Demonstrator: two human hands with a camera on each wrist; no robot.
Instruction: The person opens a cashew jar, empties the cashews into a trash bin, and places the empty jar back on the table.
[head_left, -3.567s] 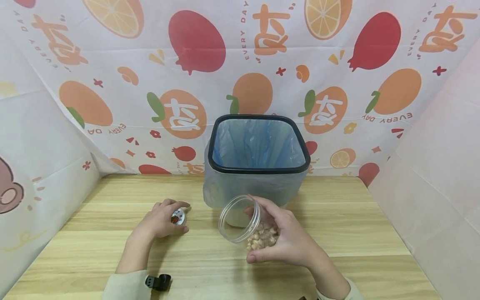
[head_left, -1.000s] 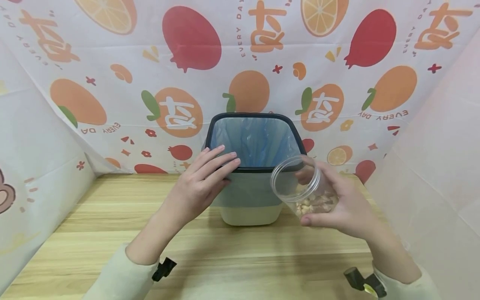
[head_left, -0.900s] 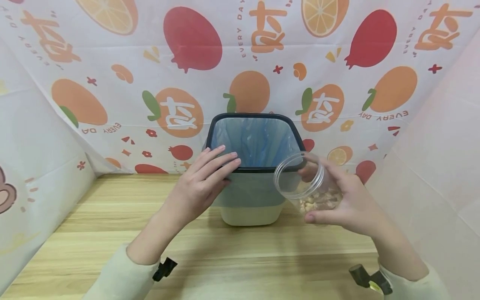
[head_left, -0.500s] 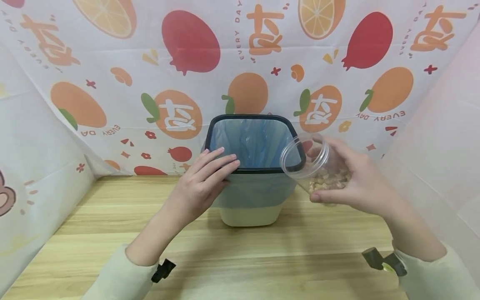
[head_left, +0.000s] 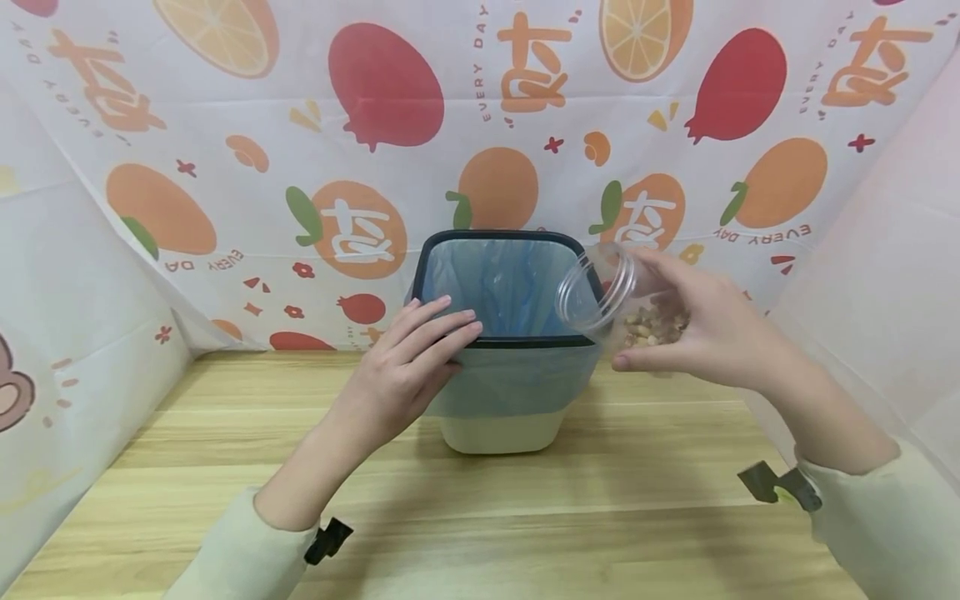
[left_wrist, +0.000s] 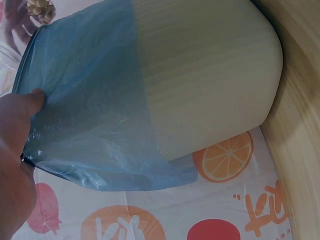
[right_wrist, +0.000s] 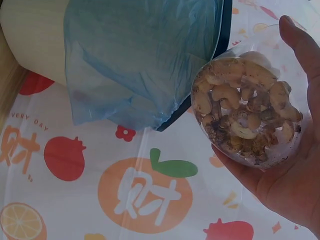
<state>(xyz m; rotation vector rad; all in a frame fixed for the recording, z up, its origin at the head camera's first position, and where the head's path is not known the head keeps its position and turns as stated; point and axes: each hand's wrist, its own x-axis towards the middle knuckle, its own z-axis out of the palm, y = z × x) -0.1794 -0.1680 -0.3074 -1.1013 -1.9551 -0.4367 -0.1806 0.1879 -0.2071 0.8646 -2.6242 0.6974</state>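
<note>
A trash bin (head_left: 501, 433) lined with a blue bag (head_left: 517, 379) stands in the middle of the table, black rim (head_left: 517, 342) on top. At its front left corner my left hand (head_left: 401, 367) grips the rim, fingers over the inner side and thumb (left_wrist: 36, 100) outside against the bag. My right hand (head_left: 705, 321) holds a clear plastic jar (head_left: 600, 287) lidless on its side, its mouth overlapping the bin's right rim in the head view. Cashews (right_wrist: 235, 110) with dark specks lie in the jar's lower part.
A wooden table (head_left: 487, 533) carries the bin. Fruit-print cloth (head_left: 480, 108) hangs close behind it, with pale cloth walls left and right. Black camera mounts (head_left: 327, 542) sit at both sleeves.
Earlier my left hand was over a small round white object on the table; it then came to the bin's rim and stays there. My right hand raised the jar to the right rim.
</note>
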